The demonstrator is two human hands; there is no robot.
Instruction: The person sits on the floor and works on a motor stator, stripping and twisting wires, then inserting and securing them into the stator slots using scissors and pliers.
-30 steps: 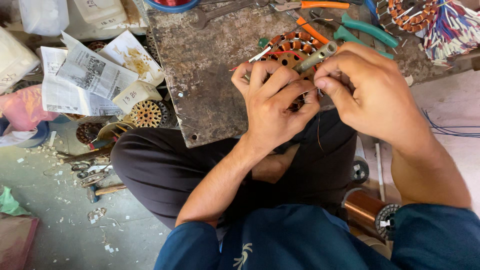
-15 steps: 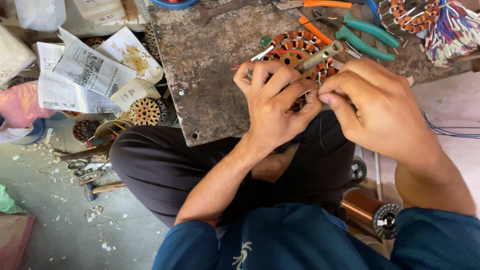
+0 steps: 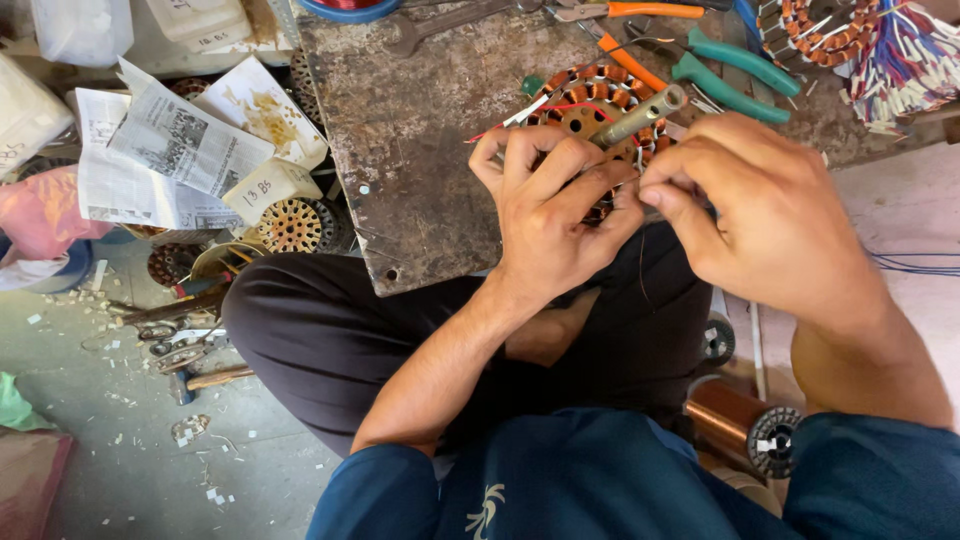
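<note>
Hands (image 3: 560, 215) unmoved since before, both grips apparently closed on stator (image 3: 600, 105) at slab edge (image 3: 440, 285).

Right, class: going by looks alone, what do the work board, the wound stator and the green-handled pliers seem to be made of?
Work board: seemingly metal plate, dull, rust-brown, stained, with bolt heads.
Wound stator: shiny orange coils, likely copper wire, around a grey metal shaft.
Green-handled pliers: smooth teal grips, probably plastic or rubber.

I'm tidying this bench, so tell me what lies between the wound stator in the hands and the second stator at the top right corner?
In the head view, green-handled pliers lie between the held stator and the second stator.
</note>
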